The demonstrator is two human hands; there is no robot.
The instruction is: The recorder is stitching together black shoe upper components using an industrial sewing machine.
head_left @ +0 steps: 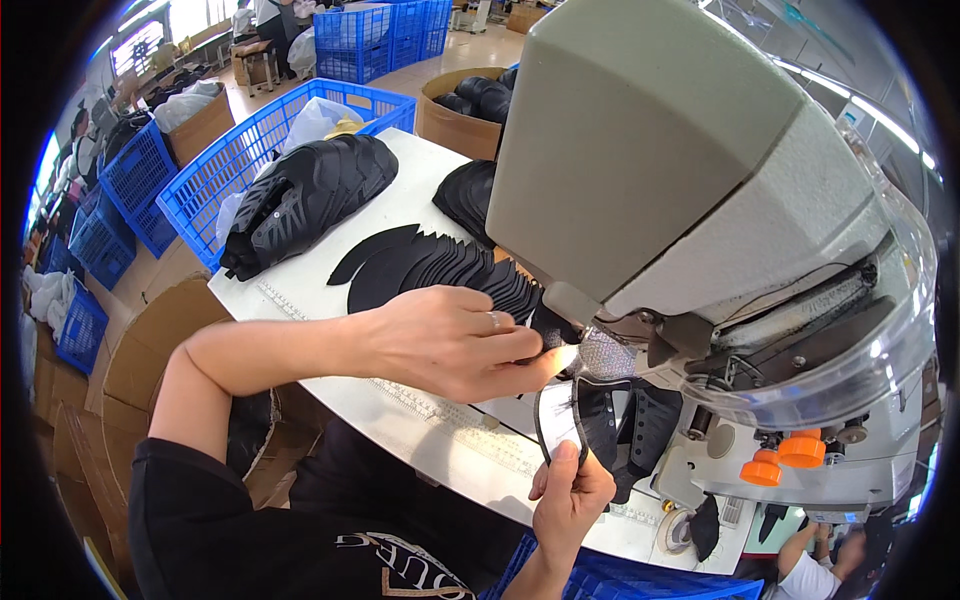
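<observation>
Fanned black pieces point(440, 265) lie far left, probably for easy picking; the left hand point(455, 345) has fingers together, hold unclear, at the far end of a white-lined strip point(556, 412); the right hand point(572, 490) clamps its near end, seemingly steadying it by the grey machine point(640, 150)

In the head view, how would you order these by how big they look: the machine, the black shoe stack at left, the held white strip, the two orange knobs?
1. Machine, probably enlarged by nearness to the camera
2. Shoe stack
3. White strip
4. Orange knobs: they look alike, so unranked between themselves
</observation>
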